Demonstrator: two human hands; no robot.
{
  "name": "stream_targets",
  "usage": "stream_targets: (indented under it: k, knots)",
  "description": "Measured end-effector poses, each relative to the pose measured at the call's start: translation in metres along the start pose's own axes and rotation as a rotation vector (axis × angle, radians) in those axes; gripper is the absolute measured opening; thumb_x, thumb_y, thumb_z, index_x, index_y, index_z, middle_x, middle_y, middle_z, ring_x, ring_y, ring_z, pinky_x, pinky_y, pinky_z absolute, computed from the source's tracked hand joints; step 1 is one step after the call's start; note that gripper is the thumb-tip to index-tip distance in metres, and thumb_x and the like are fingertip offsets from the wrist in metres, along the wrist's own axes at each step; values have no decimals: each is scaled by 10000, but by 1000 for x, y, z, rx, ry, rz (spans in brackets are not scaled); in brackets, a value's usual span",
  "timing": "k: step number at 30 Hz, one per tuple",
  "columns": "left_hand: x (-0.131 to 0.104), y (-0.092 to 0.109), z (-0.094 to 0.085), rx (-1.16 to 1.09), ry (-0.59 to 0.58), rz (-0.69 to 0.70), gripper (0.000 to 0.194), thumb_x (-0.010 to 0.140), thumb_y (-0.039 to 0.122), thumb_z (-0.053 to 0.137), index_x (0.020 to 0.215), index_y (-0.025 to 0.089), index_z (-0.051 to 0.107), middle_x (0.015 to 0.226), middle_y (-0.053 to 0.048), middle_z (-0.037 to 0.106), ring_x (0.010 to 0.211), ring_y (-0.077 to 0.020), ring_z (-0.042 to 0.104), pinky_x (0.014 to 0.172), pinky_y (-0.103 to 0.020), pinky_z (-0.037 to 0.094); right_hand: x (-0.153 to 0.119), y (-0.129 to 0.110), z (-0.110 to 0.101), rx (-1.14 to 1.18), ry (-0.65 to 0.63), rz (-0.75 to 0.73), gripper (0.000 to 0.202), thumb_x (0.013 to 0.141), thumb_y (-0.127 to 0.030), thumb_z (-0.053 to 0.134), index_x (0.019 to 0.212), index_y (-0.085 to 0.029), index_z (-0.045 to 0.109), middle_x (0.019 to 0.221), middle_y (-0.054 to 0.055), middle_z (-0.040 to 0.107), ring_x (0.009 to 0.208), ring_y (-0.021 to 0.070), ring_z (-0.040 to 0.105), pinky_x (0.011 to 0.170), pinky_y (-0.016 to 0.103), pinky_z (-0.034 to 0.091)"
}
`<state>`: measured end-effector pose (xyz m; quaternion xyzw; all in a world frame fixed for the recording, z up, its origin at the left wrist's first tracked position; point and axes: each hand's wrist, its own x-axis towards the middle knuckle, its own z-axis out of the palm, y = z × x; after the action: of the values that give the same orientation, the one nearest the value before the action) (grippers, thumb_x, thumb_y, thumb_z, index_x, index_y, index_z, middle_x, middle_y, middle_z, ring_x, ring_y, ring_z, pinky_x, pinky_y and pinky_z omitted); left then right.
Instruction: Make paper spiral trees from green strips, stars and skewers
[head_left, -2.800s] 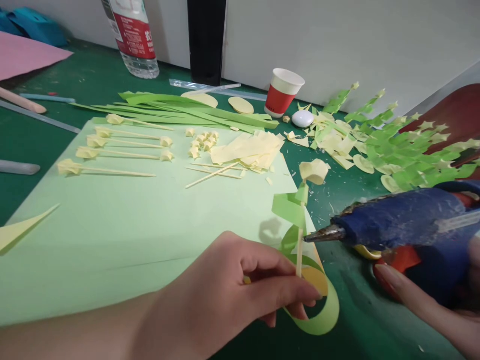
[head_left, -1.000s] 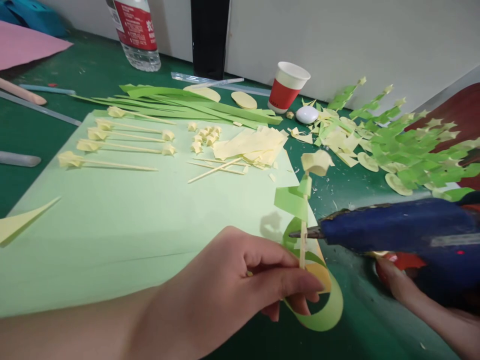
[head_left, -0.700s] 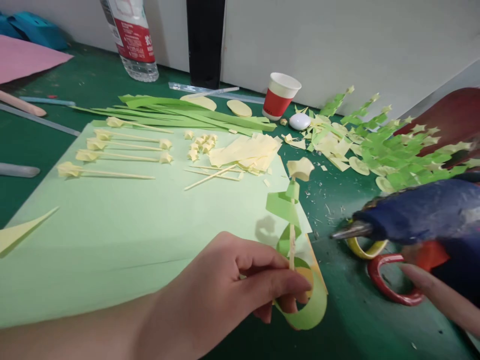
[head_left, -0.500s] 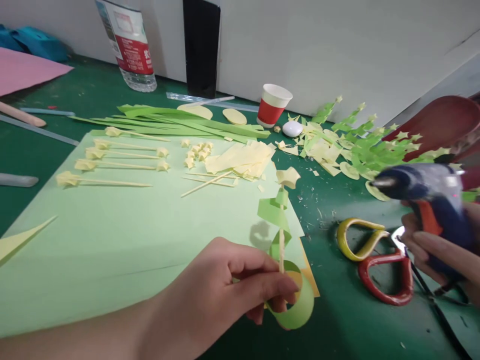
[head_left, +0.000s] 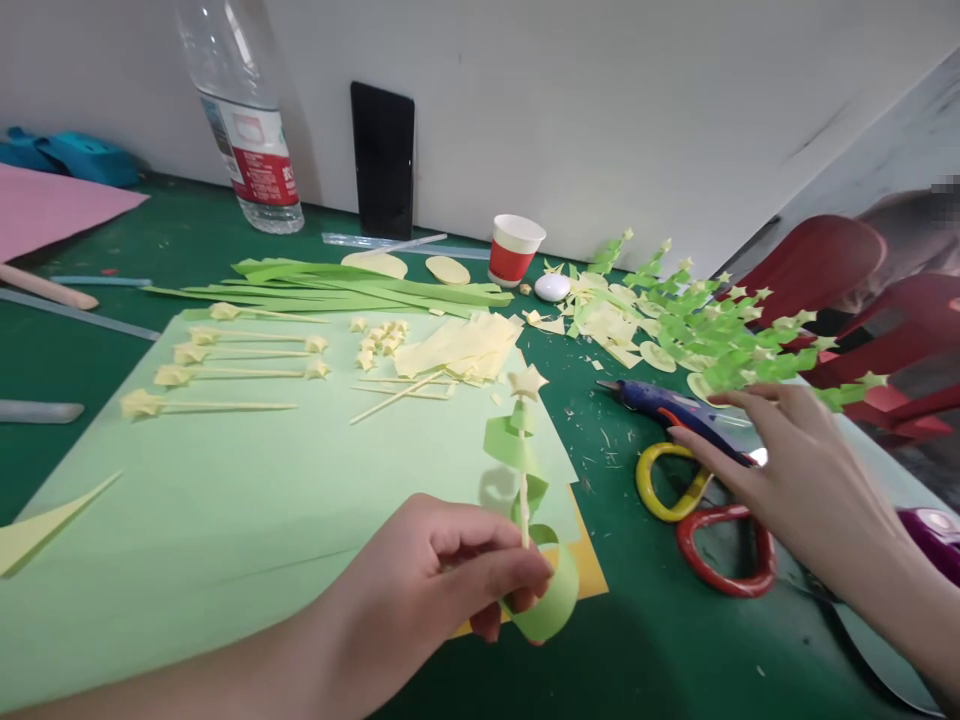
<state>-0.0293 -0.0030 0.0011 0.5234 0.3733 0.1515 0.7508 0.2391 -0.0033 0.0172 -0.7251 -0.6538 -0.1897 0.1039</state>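
Between thumb and fingers, my left hand (head_left: 480, 570) pinches a thin wooden stick (head_left: 523, 470) upright. A pale yellow paper star (head_left: 527, 382) tops the stick, and a green paper strip (head_left: 559, 600) spirals down around it, its lower end curling loosely by my fingers. My right hand (head_left: 787, 450) is open, fingers spread, just over the blue glue gun (head_left: 675, 405), which lies on the green table. Scissors with one yellow and one red handle (head_left: 726, 550) lie just in front of the glue gun, partly under my right hand.
Star-topped sticks (head_left: 225, 375), small stars (head_left: 382, 335) and yellow paper pieces (head_left: 457, 347) lie on light green paper (head_left: 300, 500). Behind are green strips (head_left: 337, 285), a paper cup (head_left: 514, 250), a phone (head_left: 382, 160) and a bottle (head_left: 259, 150). Finished-looking green sprigs (head_left: 720, 320) stand at right.
My right hand has set the glue gun down on the table and let go of it. My left hand still holds the stick. The view has tilted up and shifted right.
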Motion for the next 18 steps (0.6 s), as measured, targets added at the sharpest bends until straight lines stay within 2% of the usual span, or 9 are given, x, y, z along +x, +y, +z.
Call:
stream_targets:
  k: [1, 2, 4, 7, 11, 14, 18]
  knots:
    - [0, 0, 0, -3, 1, 4, 304, 757, 407, 516, 587, 157, 555, 599, 14, 560, 575, -102, 487, 525, -175, 371, -2, -8, -7, 60, 40, -53, 609, 771, -672, 189, 816, -180, 546, 934, 160, 571, 885, 279, 554, 681, 387, 472]
    - [0, 1, 1, -5, 0, 4, 290, 758, 388, 513, 587, 156, 553, 606, 13, 560, 576, -101, 481, 529, -176, 369, -5, -17, -14, 154, 33, -136, 469, 820, -580, 284, 835, -198, 557, 922, 124, 585, 869, 234, 561, 703, 345, 475]
    - [0, 1, 1, -3, -2, -1, 270, 758, 362, 510, 585, 157, 541, 610, 11, 552, 577, -102, 472, 536, -180, 367, -11, -36, -26, 505, -40, -378, 164, 855, -313, 446, 786, -227, 567, 812, 55, 608, 726, 157, 578, 600, 254, 477]
    - [1, 0, 1, 15, -1, 19, 258, 750, 354, 512, 580, 161, 525, 575, 13, 518, 562, -109, 460, 531, -193, 364, -21, -62, -35, 776, -88, -505, 98, 803, -129, 514, 798, -216, 560, 708, 14, 598, 626, 117, 554, 501, 203, 439]
    - [2, 1, 0, 126, 9, 93, 245, 747, 318, 496, 572, 154, 542, 548, 20, 487, 548, -106, 447, 526, -190, 351, -26, -77, -33, 880, -69, -640, 198, 772, -67, 484, 929, -169, 550, 667, 4, 571, 592, 93, 509, 501, 191, 416]
    - [3, 4, 0, 168, 1, 91, 242, 756, 308, 477, 588, 149, 550, 566, 20, 477, 566, -107, 449, 530, -187, 343, -24, -78, -32, 894, -90, -684, 213, 762, -58, 475, 930, -162, 556, 647, -3, 549, 571, 85, 485, 491, 186, 399]
    - [2, 6, 0, 158, -2, 111, 261, 761, 310, 481, 557, 150, 513, 530, 37, 430, 535, -92, 411, 507, -182, 314, -22, -75, -36, 958, -234, -731, 239, 753, -81, 554, 966, -186, 541, 767, 22, 561, 689, 105, 526, 585, 192, 444]
